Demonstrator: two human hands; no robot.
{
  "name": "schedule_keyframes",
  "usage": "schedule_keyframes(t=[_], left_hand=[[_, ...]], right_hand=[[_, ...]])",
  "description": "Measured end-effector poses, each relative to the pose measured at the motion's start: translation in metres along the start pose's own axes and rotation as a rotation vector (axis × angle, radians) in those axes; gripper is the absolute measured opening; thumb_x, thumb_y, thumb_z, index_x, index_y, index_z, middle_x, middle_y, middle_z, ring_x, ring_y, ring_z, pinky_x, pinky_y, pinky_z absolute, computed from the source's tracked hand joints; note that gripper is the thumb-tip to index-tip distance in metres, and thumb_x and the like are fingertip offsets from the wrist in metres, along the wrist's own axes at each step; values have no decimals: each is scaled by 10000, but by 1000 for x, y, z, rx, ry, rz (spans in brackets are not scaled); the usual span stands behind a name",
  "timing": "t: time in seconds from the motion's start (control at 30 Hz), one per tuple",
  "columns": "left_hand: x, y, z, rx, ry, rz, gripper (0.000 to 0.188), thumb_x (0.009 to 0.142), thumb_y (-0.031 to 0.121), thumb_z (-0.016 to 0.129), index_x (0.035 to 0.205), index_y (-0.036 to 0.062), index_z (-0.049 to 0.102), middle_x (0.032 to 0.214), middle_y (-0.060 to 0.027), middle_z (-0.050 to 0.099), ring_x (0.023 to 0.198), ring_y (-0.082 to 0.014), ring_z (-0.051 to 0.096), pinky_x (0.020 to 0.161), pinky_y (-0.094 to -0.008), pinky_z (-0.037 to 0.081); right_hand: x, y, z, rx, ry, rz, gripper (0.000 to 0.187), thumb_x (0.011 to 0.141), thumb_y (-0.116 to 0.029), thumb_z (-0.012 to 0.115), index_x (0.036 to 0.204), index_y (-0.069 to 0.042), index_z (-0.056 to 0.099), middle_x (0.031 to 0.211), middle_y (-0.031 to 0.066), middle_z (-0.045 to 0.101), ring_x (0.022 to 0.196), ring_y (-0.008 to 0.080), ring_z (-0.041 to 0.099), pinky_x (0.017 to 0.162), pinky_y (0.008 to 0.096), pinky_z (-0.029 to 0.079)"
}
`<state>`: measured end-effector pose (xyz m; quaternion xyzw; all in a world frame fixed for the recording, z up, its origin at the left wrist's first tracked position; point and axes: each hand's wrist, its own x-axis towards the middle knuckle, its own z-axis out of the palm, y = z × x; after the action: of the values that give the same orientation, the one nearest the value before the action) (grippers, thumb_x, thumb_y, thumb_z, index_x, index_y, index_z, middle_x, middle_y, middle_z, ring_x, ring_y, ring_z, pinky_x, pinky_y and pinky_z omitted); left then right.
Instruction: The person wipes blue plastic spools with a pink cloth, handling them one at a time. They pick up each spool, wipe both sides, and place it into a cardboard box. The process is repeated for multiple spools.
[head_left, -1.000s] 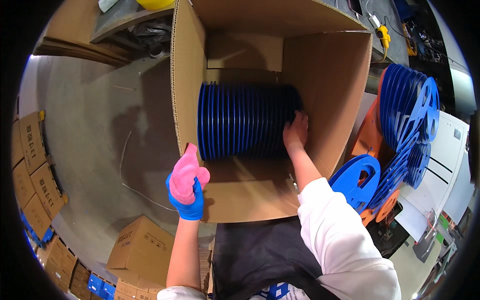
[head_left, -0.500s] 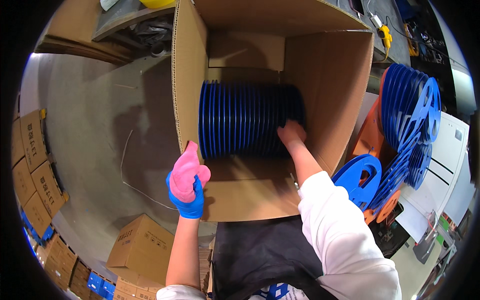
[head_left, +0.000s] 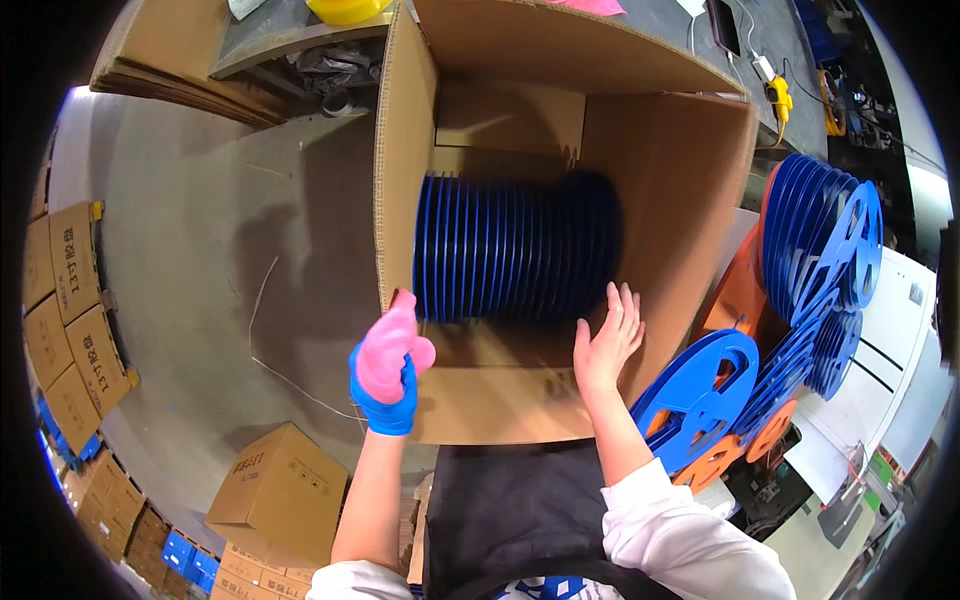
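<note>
A long row of blue slotted reel discs (head_left: 515, 250) lies on its side inside a tall open cardboard box (head_left: 660, 240). My left hand (head_left: 385, 400), in a blue glove, is closed around a bunched pink cloth (head_left: 388, 350) beside the box's left edge. The cloth's upper tip reaches that edge; some of the gloved fingers are hidden. My bare right hand (head_left: 607, 345) is open over the box, fingers spread, just below the right end of the reel row. It holds nothing.
Loose blue reels (head_left: 700, 390) and orange reels (head_left: 770, 430) stand to the right. A grey workbench (head_left: 660, 35) behind the box carries a phone (head_left: 724, 27) and a yellow plug (head_left: 778, 95). Stacked cartons (head_left: 75, 280) line the left; a closed carton (head_left: 280, 495) sits lower left.
My right hand has come off the right end of the reel row, moved nearer to me and opened. My left hand keeps the pink cloth. The view has shifted slightly.
</note>
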<state>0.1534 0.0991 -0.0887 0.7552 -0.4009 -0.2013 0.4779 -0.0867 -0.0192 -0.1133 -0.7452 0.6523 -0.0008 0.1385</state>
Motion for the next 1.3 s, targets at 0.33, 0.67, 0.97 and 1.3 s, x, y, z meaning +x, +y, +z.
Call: schedule_keyframes(t=[0.33, 0.67, 0.97, 1.3], left_hand=[[4, 7, 9, 77, 72, 151, 232, 760, -117, 569, 949, 17, 579, 1011, -171, 657, 849, -240, 663, 682, -286, 512], [-11, 3, 4, 70, 26, 28, 166, 881, 23, 552, 1043, 51, 573, 1048, -152, 639, 741, -228, 625, 652, -318, 498], [-18, 2, 3, 211, 1, -16, 130, 888, 37, 539, 1011, 40, 580, 977, -99, 642, 734, -196, 604, 676, -309, 481], [0, 9, 14, 98, 38, 68, 219, 754, -88, 547, 939, 29, 548, 1161, -183, 620, 874, -276, 617, 707, -328, 502]], right_hand=[[96, -89, 89, 144, -8, -371, 704, 773, -318, 722, 1375, -132, 406, 1480, 121, 307, 1415, 354, 165, 1056, 658, 178], [41, -82, 137, 13, -278, -605, 744, 879, -525, 515, 1484, -181, 249, 1548, 98, 192, 1432, 330, 136, 1096, 612, 150], [78, -23, 107, -72, -29, -49, 773, 919, -443, 491, 1500, -77, 134, 1563, 180, 79, 1441, 373, 67, 1121, 586, 81], [-24, 9, 84, 219, -268, 484, 775, 900, -422, 532, 1441, 45, 230, 1487, 244, 273, 1372, 366, 281, 1120, 453, 226]])
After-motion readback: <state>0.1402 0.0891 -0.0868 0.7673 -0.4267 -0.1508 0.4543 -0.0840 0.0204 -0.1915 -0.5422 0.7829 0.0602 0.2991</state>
